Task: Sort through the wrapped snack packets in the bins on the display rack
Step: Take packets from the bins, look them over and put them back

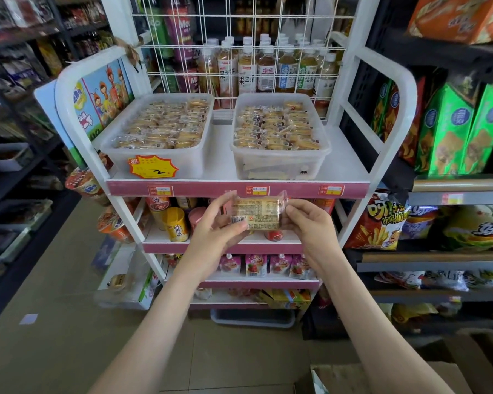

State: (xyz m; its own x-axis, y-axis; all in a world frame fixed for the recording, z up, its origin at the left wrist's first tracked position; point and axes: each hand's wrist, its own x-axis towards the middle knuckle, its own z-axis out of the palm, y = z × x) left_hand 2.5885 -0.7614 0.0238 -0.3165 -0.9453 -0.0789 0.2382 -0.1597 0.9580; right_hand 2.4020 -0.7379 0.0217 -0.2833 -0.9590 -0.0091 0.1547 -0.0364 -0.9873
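left hand (215,223): fingers curled, thumb on top, pinching inward toward the right hand
right hand (308,223): mirrored pinch, just beside the left
forearms: bare, extended forward, converging

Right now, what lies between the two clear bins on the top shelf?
In the head view, only a bare strip of white shelf lies between the left bin and the right bin; no packet sits there.
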